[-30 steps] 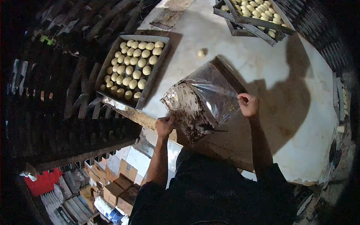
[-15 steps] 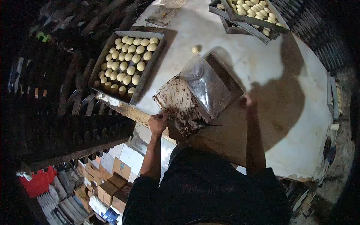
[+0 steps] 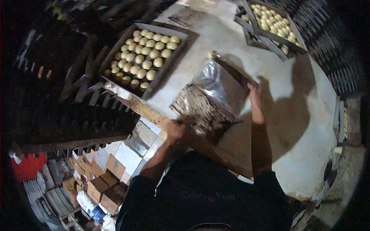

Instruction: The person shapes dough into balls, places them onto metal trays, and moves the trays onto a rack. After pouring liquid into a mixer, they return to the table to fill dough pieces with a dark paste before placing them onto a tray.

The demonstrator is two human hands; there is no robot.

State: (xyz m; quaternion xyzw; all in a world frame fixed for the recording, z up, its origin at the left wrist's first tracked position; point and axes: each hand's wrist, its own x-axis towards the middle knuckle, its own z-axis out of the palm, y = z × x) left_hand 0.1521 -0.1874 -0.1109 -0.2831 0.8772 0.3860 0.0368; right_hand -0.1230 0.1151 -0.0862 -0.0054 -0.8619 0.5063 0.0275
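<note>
Guessing that plastic bag [image 3: 228, 87] is light, floppy, slippery, so grab edges: left hand [image 3: 175, 130] looks curled round one, right hand [image 3: 254, 93] across from it pinching another.

What looks like a bakery workroom: trays [image 3: 169, 65] of pale dough balls [image 3: 139, 59] on a wide worktable [image 3: 300, 161], near dark slatted racks [image 3: 323, 54].
</note>
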